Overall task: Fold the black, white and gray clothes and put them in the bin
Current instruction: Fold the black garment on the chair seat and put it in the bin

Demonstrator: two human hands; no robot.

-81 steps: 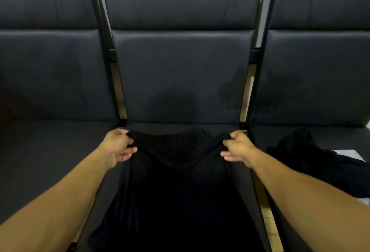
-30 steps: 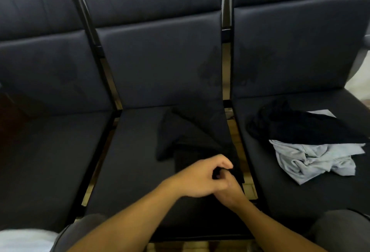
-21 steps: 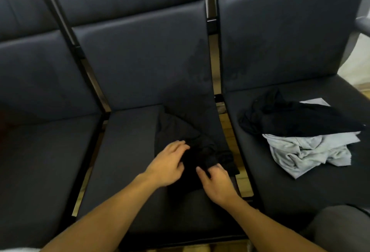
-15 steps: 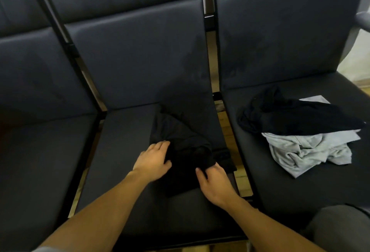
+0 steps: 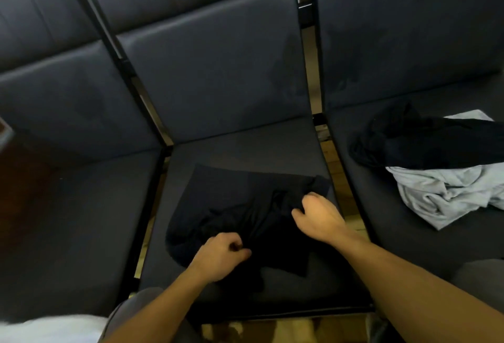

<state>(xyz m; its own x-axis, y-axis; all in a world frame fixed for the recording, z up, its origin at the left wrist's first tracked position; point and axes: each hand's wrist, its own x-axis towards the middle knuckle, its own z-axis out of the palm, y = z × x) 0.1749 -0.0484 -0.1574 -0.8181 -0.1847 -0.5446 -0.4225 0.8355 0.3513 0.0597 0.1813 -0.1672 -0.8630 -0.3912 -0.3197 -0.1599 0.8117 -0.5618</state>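
- 2 hands work on 1 black garment [image 5: 234, 206]: the left hand [image 5: 218, 256], fingers curled, pinches its near edge, and the right hand [image 5: 317, 215] grips a bunched fold at its right side.
- The garment lies partly folded on the middle chair seat [image 5: 245, 146].
- On the right chair seat [image 5: 409, 239], a crumpled black cloth [image 5: 425, 146] lies over a light gray garment [image 5: 447, 192].

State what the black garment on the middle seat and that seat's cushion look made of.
Black garment: soft matte knit, likely cotton jersey; it bunches into limp folds. Middle seat cushion: smooth dark leather or faux leather; faint sheen, stitched panels. Which one cannot be told.
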